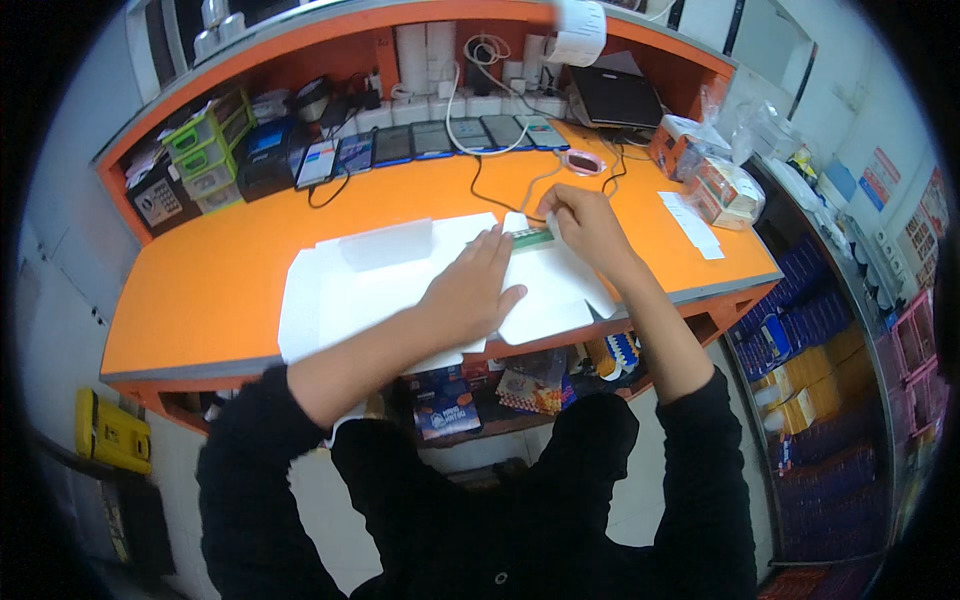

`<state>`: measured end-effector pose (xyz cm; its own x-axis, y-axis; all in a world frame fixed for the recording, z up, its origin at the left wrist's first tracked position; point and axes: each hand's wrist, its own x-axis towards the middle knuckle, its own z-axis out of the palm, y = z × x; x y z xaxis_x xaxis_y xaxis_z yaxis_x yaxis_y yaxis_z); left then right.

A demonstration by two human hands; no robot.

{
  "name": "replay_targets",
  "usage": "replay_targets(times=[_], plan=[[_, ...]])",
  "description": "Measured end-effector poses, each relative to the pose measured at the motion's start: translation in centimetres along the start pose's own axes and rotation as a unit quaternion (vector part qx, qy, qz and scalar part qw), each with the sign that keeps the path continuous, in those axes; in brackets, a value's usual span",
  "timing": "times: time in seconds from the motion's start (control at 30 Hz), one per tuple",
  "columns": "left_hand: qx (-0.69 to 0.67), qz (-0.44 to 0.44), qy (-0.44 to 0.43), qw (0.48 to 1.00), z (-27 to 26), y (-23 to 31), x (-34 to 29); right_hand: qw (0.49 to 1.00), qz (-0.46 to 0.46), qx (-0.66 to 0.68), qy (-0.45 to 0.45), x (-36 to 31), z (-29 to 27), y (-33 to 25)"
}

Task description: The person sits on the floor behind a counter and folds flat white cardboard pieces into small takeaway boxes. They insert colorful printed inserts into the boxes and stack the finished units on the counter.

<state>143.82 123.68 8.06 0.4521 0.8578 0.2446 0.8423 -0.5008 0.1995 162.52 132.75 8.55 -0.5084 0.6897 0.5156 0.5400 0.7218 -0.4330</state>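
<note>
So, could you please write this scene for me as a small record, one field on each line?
Left hand: lying on a white cardboard sheet, fingers outstretched
Right hand: fingers bent, near the right end of a thin green strip; any grip is unclear
Between hands: the strip
Surface: orange desk
Back of desk: row of flat rectangular phones
Left on desk: plastic drawer unit with green frame
Right on desk: orange-and-white boxes in clear plastic
</note>
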Motion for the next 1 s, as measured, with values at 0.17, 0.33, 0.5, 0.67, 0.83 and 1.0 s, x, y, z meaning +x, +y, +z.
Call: replay_targets(times=[0.17,0.33,0.5,0.67,0.83,1.0], plan=[[-0.010,-0.010,0.005,1.000,1.8,-0.6,-0.9,0.972,0.058,-0.191,-0.122,2.2,-1.0,1.5],[0.008,-0.009,-0.004,1.000,1.0,-0.1,-0.5,0.953,0.078,-0.263,-0.126,-3.0,-1.1,-1.1],[-0.053,-0.096,0.054,0.993,-0.6,-1.0,2.4,0.996,0.082,-0.032,-0.019,-5.4,-1.2,0.1],[0.000,-0.064,0.180,0.982,-5.1,-2.5,3.7,0.942,0.072,0.225,0.240,-9.4,-0.1,-2.7],[-0.122,-0.061,0.295,0.946,-12.9,-0.8,-0.9,0.805,0.021,0.559,0.199,-7.3,0.9,-8.5],[-0.277,-0.053,0.221,0.934,-18.1,0.4,-8.9,0.849,0.029,0.525,0.058,-0.5,-5.1,-10.5]])
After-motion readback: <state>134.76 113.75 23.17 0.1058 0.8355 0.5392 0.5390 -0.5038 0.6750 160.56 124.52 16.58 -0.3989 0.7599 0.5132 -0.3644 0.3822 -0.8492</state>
